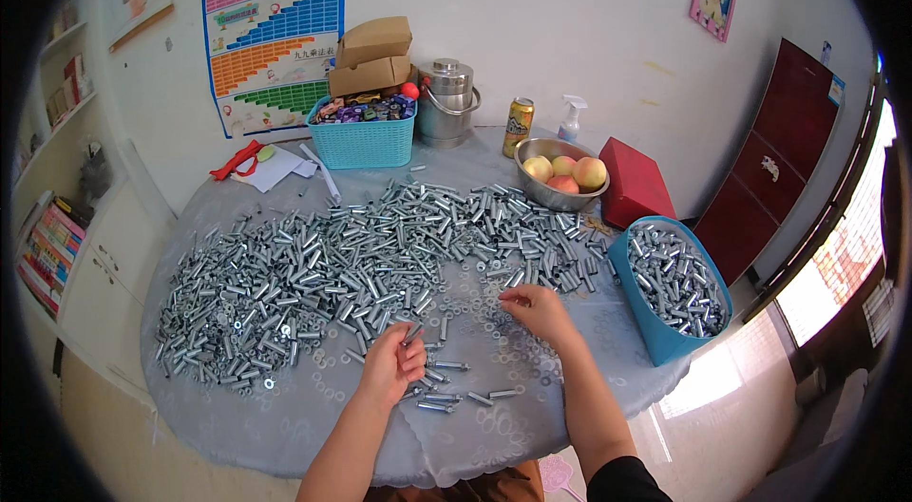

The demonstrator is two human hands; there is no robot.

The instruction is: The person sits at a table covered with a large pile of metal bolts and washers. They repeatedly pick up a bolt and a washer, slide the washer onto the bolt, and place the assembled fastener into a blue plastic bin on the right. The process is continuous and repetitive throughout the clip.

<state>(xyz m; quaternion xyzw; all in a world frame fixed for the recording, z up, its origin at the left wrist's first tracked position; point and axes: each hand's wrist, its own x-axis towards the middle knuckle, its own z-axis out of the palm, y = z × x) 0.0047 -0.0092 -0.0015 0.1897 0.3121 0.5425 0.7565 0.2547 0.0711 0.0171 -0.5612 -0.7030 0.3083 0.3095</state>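
Above the desk (275,431), the left hand (390,364) has its grip wrapped around a metal fastener (414,332), whose long axis slants away and rightward toward the right hand (538,310), itself nearer the loose washers (493,291), its own grip's state impossible to tell.

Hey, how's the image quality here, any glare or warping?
Head view: black fisheye rim, the white shelf unit at left leaning with the distortion; head view: glare on the floor at right, the bright opening washed out; head view: small glints on the metal pieces.
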